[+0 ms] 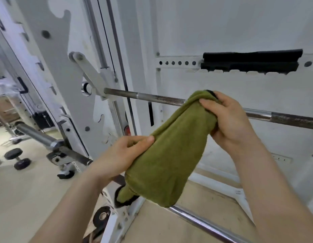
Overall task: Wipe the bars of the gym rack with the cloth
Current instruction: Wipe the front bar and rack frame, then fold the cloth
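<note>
An olive-green cloth [167, 155] hangs stretched between my two hands in front of the white gym rack [99, 55]. My right hand [227, 120] grips its upper end, bunched against the horizontal steel barbell bar [152, 97], which runs from the rack's hook on the left to the right edge. My left hand [124, 153] pinches the cloth's left edge lower down, thumb on top. A second chrome bar [204, 225] runs diagonally below the cloth, its upper end hidden behind it.
A black pad [250, 63] sits on the perforated crossbar at upper right. A chrome sleeve [38, 135] sticks out at the left. Dumbbells [17, 158] lie on the beige floor at the left, and a small black weight plate [102, 216] leans by the rack's foot.
</note>
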### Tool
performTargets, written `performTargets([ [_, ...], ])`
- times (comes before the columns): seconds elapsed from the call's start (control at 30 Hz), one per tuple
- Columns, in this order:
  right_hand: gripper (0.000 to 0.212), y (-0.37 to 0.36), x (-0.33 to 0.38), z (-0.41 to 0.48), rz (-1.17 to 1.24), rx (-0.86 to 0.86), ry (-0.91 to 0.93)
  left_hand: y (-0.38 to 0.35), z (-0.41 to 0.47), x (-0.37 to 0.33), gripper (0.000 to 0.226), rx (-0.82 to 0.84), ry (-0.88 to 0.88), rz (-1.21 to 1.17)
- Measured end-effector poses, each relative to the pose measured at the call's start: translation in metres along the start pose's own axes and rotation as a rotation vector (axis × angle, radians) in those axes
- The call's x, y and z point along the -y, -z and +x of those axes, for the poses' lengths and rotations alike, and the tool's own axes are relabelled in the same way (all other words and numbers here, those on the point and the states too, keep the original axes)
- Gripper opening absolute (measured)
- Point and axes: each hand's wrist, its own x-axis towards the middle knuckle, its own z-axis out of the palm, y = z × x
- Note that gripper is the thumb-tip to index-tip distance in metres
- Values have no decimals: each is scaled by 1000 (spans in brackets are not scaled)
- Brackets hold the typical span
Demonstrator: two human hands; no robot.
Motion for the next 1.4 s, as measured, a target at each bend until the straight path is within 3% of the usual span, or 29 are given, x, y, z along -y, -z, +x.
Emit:
performTargets([
  [0.1,14,-42,-5,9,110,48,-151,15,-27,14,43,-20,46,-366],
  [0.17,24,-79,-13,14,-121,85,-213,19,-42,34,50,45,-1,-424],
  [0.23,25,-125,-24,4,-289,249,-242,30,-58,53,53,40,-30,-467],
  [0.3,35,-168,-44,-11,-244,344,-338,55,-72,79,38,7,-112,-619],
  [0.37,33,-202,-60,-28,-160,452,-390,92,-88,112,4,-8,-204,-774],
  [0.4,27,-217,-67,-33,-191,506,-381,111,-97,130,19,-6,-214,-825],
  [0.47,13,-245,-76,-40,-411,548,-293,146,-117,158,33,-75,-166,-797],
  [0.57,11,-293,-95,-44,-734,544,-123,196,-143,189,46,-270,-77,-622],
  [0.63,8,-321,-110,-49,-765,559,-93,227,-159,202,41,-378,-25,-477],
  [0.77,9,-365,-139,-53,-735,642,-138,284,-178,208,7,-503,7,-222],
  [0.9,10,-401,-164,-43,-743,622,-105,335,-184,217,15,-427,10,-263],
  [1.0,18,-427,-178,-34,-708,592,-101,359,-183,225,13,-247,114,-467],
  [1.07,21,-446,-189,-27,-690,601,-93,368,-179,232,29,-103,222,-441],
  [1.13,24,-465,-203,-17,-659,614,-91,374,-171,237,28,4,210,-402],
  [1.23,45,-483,-246,-4,-649,651,-123,388,-155,244,30,-84,117,-602],
  [1.33,61,-483,-318,6,-632,652,-327,411,-134,259,35,-179,86,-850],
  [1.4,64,-475,-367,13,-675,553,-474,429,-120,271,35,-191,79,-936],
])
